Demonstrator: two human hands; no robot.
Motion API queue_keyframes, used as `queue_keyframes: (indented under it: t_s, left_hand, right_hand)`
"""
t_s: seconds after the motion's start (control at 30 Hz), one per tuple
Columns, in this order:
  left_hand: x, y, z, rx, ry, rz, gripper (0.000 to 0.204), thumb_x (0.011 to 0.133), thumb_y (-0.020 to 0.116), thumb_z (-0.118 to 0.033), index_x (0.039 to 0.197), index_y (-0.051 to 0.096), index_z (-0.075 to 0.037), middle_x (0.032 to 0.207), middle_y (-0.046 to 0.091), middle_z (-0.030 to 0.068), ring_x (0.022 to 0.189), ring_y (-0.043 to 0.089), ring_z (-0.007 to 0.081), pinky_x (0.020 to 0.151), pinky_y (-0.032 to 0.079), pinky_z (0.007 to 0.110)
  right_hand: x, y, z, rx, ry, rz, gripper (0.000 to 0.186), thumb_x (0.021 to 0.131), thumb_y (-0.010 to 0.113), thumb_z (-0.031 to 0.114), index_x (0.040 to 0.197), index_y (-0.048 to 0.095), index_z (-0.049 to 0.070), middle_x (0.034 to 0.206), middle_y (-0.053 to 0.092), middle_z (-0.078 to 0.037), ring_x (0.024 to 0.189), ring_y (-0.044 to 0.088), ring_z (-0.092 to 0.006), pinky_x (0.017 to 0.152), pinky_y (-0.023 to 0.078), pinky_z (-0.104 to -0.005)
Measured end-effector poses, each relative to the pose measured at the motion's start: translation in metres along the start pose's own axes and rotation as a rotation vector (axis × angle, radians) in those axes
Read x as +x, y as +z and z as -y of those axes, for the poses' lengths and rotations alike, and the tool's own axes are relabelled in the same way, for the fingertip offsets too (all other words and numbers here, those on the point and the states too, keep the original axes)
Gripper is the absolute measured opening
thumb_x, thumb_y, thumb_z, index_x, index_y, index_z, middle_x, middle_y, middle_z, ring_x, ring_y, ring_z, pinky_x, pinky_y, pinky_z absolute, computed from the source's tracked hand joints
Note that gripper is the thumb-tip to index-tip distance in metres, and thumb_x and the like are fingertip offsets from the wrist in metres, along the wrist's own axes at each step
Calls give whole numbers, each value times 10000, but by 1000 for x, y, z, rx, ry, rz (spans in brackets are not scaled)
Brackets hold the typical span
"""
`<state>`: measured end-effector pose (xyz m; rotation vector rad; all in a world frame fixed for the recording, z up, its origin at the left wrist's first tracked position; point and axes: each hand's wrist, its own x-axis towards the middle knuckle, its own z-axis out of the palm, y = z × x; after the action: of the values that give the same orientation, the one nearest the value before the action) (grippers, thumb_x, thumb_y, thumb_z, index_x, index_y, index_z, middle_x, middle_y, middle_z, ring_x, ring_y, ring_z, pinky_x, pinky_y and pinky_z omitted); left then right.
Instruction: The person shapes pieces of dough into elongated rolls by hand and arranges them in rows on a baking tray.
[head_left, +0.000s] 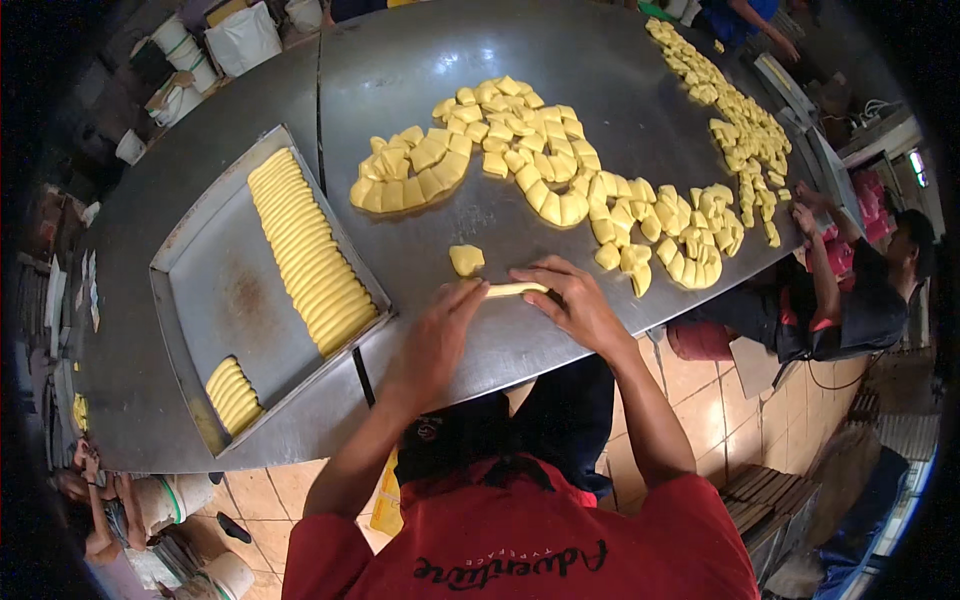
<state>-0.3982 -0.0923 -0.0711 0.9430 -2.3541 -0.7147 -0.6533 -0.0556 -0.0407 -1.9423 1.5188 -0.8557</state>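
Between my two hands a thin roll of yellow dough (pixel 515 289) stretches just above the metal table. My left hand (pixel 445 335) grips its left end with the fingers pressed together. At the other end my right hand (pixel 572 300) has its fingers closed round the roll. A single dough piece (pixel 466 260) lies on the table just beyond my left fingertips. To my left stands a metal tray (pixel 205 300) with a long row of dough rolls (pixel 310 255) along its right side and a short row (pixel 233 396) in its near corner.
Many cut dough pieces (pixel 545 150) spread over the steel table (pixel 400 60), with more dough (pixel 735 120) along the far right. A co-worker (pixel 850 290) sits at the right edge, hands by the dough. Other people show at the far right and lower left. White buckets (pixel 185 50) stand behind.
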Motion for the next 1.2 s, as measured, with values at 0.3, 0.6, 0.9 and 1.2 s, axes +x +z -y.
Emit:
queue_keyframes:
  t_s: [0.3,0.6,0.9,1.2]
  left_hand:
    - [-21,-4,-29,-247,-126,-231,553,1045,501,47,1593,448,-2,1606,485,279,1492,492,436,1245,395,500]
    - [-20,1,-32,-1108,-470,-291,434,1093,653,-113,1489,566,42,1369,695,182,1293,668,211,1149,513,349]
    - [8,-7,-37,-1020,-382,-64,375,1066,716,-129,1386,635,46,1153,765,123,1054,720,156,969,598,328]
    - [6,6,-51,-944,-337,-28,343,1098,675,-174,1374,662,29,1215,751,116,1052,718,146,918,567,285]
  right_hand:
    - [64,38,20,-260,-31,-86,274,998,754,253,1123,739,9,1228,689,-170,1204,640,-387,981,524,-471]
    - [15,37,61,833,243,-223,193,970,780,-7,1144,695,-3,1112,751,-87,943,755,-159,845,604,-298]
    - [-33,1,56,926,295,-10,622,989,758,-32,1560,513,-4,1224,732,-64,1170,679,-122,1035,548,-290]
    - [-42,6,67,470,247,-236,309,943,840,56,1239,782,-13,973,809,-35,888,743,-111,827,586,-270]
